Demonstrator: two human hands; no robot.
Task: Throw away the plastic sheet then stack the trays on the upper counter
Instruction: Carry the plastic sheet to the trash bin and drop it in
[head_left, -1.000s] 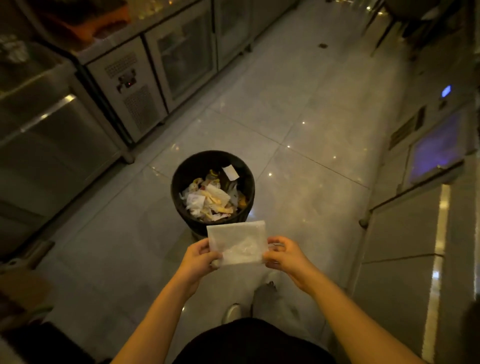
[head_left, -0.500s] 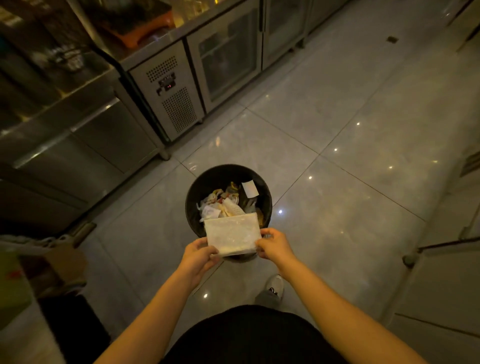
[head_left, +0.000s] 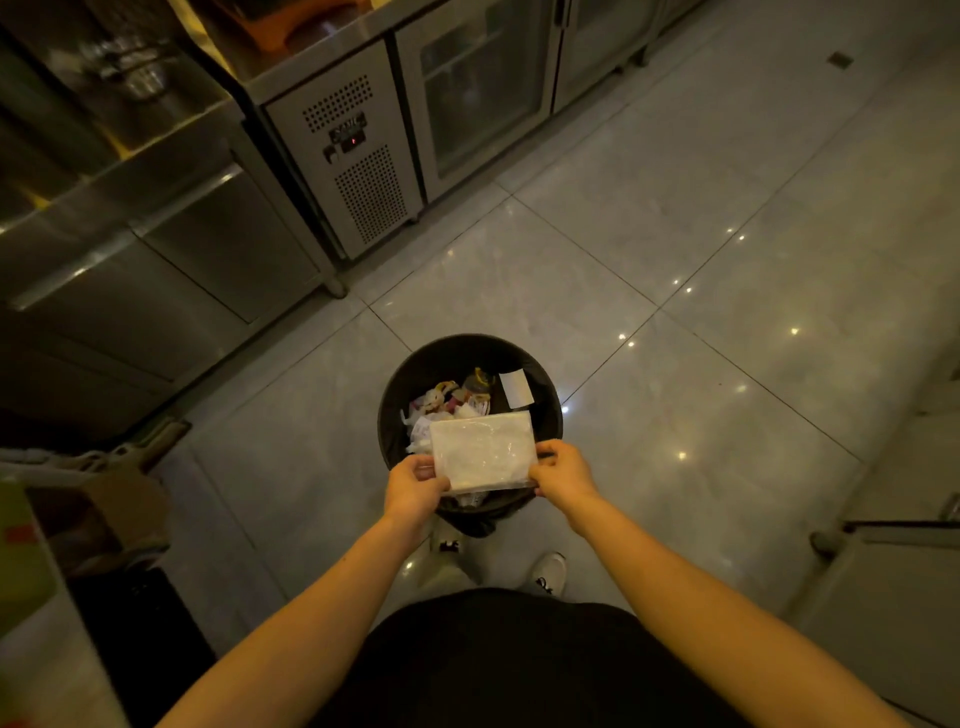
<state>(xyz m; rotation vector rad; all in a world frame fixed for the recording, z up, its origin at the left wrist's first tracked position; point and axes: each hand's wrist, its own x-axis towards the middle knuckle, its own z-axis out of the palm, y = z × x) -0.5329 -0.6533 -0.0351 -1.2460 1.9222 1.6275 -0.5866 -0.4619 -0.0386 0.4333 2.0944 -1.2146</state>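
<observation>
A folded, whitish plastic sheet is held flat over the near half of a round black trash bin on the tiled floor. My left hand pinches the sheet's left edge and my right hand pinches its right edge. The bin holds crumpled paper and wrappers, partly hidden under the sheet. No trays are in view.
Stainless counters and a glass-door under-counter fridge run along the left and top. A cardboard box and dark bin sit at the lower left. Another steel unit stands at the right. My white shoes are just behind the trash bin.
I have stepped closer to the bin. Both hands have carried the sheet forward from in front of the bin to directly over its opening.
</observation>
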